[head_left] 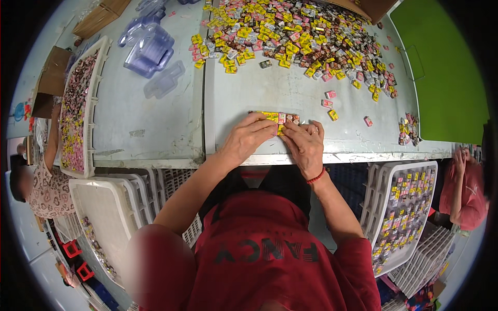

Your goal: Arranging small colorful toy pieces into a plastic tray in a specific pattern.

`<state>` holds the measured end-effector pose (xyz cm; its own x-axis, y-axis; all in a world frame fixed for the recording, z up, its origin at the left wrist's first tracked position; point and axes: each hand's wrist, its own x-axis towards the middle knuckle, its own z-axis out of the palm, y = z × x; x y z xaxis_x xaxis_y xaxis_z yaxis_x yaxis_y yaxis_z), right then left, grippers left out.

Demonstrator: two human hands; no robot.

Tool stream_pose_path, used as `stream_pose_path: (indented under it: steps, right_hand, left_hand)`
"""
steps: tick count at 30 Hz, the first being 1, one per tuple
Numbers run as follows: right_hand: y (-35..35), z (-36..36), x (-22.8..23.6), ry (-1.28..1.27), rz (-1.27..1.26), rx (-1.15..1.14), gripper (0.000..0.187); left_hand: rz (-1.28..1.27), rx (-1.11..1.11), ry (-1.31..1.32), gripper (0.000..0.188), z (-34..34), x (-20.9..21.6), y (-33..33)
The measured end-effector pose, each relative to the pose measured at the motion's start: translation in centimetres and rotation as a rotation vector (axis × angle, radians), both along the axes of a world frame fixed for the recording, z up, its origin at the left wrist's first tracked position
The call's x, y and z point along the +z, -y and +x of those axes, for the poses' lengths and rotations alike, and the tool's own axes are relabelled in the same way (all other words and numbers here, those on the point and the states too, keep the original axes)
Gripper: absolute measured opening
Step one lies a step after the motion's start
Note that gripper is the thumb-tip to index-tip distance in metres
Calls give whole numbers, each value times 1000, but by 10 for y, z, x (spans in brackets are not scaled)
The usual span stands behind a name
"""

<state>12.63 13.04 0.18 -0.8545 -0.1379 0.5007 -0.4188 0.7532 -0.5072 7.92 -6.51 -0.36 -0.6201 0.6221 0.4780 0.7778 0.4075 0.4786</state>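
A short row of small yellow, pink and brown boxes lies on the table close to its front edge. My left hand is at the row's left side, its fingers bent and pressed together against the yellow boxes. From the right, my right hand pinches at the near side of the row with thumb and fingertips. Fingers of both hands meet around a yellow box there, partly covering it. Several loose boxes lie to the right of my hands.
A wide heap of similar boxes covers the far table. Clear plastic trays stand at the far left, near a full white crate. A filled tray leans below right. Two people are at the sides; a green panel is at right.
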Motion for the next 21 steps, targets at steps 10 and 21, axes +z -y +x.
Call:
stream_pose_path:
  steps: [10,21]
  right_hand:
    - [7,8,-1,-55,197,-11,22]
    - [6,13,10,-6,29,-8,33]
  left_hand:
    - [-233,108,24,61,33,9,-6]
    - [-260,70,147,85,41,17,3]
